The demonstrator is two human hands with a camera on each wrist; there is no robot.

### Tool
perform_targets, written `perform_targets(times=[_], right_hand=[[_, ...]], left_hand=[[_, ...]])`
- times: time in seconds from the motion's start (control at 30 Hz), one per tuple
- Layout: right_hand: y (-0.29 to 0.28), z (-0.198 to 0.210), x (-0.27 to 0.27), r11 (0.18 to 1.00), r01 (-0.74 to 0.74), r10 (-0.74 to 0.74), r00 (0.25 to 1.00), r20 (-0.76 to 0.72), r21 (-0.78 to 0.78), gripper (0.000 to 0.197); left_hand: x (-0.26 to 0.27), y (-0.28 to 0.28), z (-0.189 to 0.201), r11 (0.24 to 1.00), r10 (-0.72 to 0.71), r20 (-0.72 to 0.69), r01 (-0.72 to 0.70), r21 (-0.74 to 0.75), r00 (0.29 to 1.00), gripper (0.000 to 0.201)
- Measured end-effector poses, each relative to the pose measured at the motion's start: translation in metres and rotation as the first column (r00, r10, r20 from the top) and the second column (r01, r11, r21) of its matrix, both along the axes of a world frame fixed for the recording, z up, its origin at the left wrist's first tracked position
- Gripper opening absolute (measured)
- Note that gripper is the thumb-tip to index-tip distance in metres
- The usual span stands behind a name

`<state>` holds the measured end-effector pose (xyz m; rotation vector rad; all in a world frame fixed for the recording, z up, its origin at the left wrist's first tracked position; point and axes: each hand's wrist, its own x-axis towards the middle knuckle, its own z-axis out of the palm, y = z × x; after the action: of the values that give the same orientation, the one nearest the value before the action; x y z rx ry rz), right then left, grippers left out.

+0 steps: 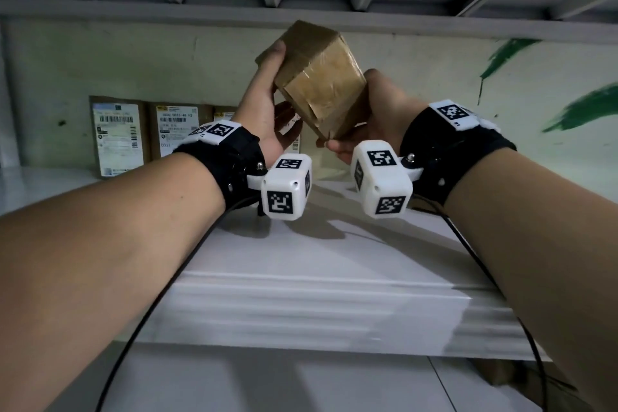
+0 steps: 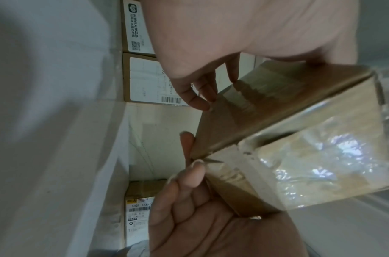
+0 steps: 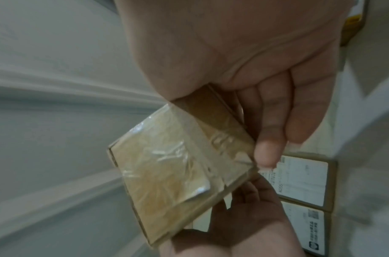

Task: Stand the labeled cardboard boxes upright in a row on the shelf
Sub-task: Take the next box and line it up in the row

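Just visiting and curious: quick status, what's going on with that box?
Both hands, left and right, grip the box, tilted, above the shelf. Labeled boxes stand upright at the back left. Nothing seen blocking.

Third upright box (image 1: 223, 114) on the shelf is mostly hidden behind the left hand (image 1: 267, 110); only its top left corner is seen. Label print on the row boxes (image 1: 118, 135) is too small to be read. The held box (image 1: 317, 84) has its label face turned away. In both wrist views, palms are cut off by frame edges and the background is blurred.
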<state>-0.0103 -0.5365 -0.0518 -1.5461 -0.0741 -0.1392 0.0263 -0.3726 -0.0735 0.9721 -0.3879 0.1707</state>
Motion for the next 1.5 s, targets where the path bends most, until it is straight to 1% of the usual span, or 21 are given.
perform_targets(times=[0.07, 0.17, 0.2, 0.27, 0.33, 0.4, 0.47, 0.57, 0.63, 0.73, 0.87, 0.93, 1.0, 1.07, 1.1, 1.17, 1.23, 1.3, 1.37, 1.43, 1.5], right_hand=[[-0.005, 0.000, 0.003, 0.997, -0.077, 0.077, 0.997, -0.013, 0.025, 0.057], [-0.012, -0.003, 0.001, 0.954, -0.288, 0.296, 0.949, -0.106, 0.078, 0.068], [-0.013, -0.003, -0.001, 0.934, -0.345, 0.354, 0.929, -0.111, 0.095, 0.072], [-0.018, 0.000, -0.001, 0.909, -0.393, 0.407, 0.909, -0.091, 0.137, 0.065], [-0.022, 0.003, -0.002, 0.924, -0.368, 0.374, 0.927, -0.041, 0.103, 0.048], [-0.023, 0.001, 0.000, 0.948, -0.317, 0.317, 0.948, 0.023, 0.006, 0.037], [-0.023, -0.002, 0.003, 0.955, -0.297, 0.297, 0.955, -0.004, -0.005, 0.033], [-0.024, -0.005, 0.002, 0.958, -0.277, 0.277, 0.961, 0.000, -0.079, 0.022], [-0.031, -0.007, 0.005, 0.954, -0.262, 0.263, 0.965, -0.015, -0.147, 0.023], [-0.038, -0.006, 0.007, 0.959, -0.202, 0.200, 0.979, -0.033, -0.201, 0.035], [-0.043, 0.014, 0.003, 0.981, -0.127, 0.131, 0.991, 0.015, -0.149, 0.022], [-0.037, 0.030, 0.003, 0.984, -0.045, 0.063, 0.993, 0.097, -0.173, 0.032], [-0.027, 0.038, 0.011, 0.996, -0.058, 0.071, 0.979, 0.193, -0.069, 0.022], [-0.018, 0.031, 0.021, 0.995, -0.080, 0.068, 0.977, 0.202, 0.054, 0.026], [-0.015, 0.023, 0.026, 0.994, -0.074, 0.056, 0.978, 0.201, 0.080, 0.028], [-0.014, 0.007, 0.035, 0.997, -0.040, 0.028, 0.986, 0.163, 0.069, 0.031], [-0.020, -0.001, 0.042, 1.000, -0.012, 0.012, 0.997, 0.076, -0.007, 0.035], [-0.029, -0.004, 0.042, 0.994, -0.063, 0.062, 0.998, -0.020, -0.087, 0.036], [-0.034, -0.005, 0.042, 0.980, -0.139, 0.122, 0.985, -0.119, -0.145, 0.030], [-0.033, -0.009, 0.044, 0.946, -0.169, 0.125, 0.977, -0.171, -0.277, 0.031], [-0.025, -0.011, 0.047, 0.884, -0.130, 0.051, 0.982, -0.183, -0.449, 0.041]], left_hand=[[0.002, 0.001, 0.001, 0.999, -0.040, -0.057, 0.039, -0.030, 0.998, 0.064], [0.005, 0.006, 0.003, 0.986, -0.167, -0.105, 0.166, -0.021, 0.980, 0.064], [0.005, 0.006, 0.004, 0.983, -0.183, -0.109, 0.182, -0.018, 0.977, 0.061], [0.007, 0.008, 0.006, 0.984, -0.177, -0.123, 0.178, -0.002, 0.976, 0.049], [0.007, 0.008, 0.006, 0.989, -0.134, -0.155, 0.142, 0.043, 0.979, 0.033], [0.012, 0.008, 0.004, 0.991, -0.035, -0.187, 0.059, 0.123, 0.982, 0.023], [0.018, 0.010, 0.002, 0.981, 0.047, -0.216, -0.004, 0.195, 0.975, 0.026], [0.021, 0.012, -0.002, 0.954, 0.093, -0.239, -0.018, 0.298, 0.967, 0.037], [0.019, 0.012, -0.004, 0.926, 0.074, -0.251, 0.027, 0.377, 0.965, 0.035], [0.018, 0.009, -0.003, 0.924, 0.014, -0.252, 0.084, 0.373, 0.968, 0.035], [0.014, 0.008, -0.003, 0.917, -0.012, -0.267, 0.117, 0.382, 0.964, 0.028], [0.016, 0.011, -0.005, 0.916, 0.009, -0.244, 0.090, 0.391, 0.970, 0.026], [0.017, 0.013, -0.007, 0.915, 0.029, -0.247, 0.073, 0.396, 0.969, 0.022], [0.019, 0.015, -0.008, 0.913, 0.038, -0.266, 0.074, 0.400, 0.963, 0.018], [0.021, 0.016, -0.008, 0.917, 0.038, -0.279, 0.077, 0.390, 0.960, 0.017], [0.027, 0.017, -0.009, 0.922, 0.045, -0.286, 0.071, 0.381, 0.957, 0.017], [0.033, 0.018, -0.010, 0.909, 0.082, -0.265, 0.037, 0.415, 0.961, 0.017], [0.038, 0.017, -0.011, 0.892, 0.128, -0.251, -0.001, 0.452, 0.959, 0.017], [0.040, 0.018, -0.012, 0.889, 0.124, -0.252, 0.005, 0.459, 0.960, 0.016], [0.040, 0.017, -0.012, 0.889, 0.101, -0.257, 0.029, 0.456, 0.961, 0.013], [0.039, 0.016, -0.012, 0.881, 0.088, -0.258, 0.046, 0.471, 0.962, 0.022]])
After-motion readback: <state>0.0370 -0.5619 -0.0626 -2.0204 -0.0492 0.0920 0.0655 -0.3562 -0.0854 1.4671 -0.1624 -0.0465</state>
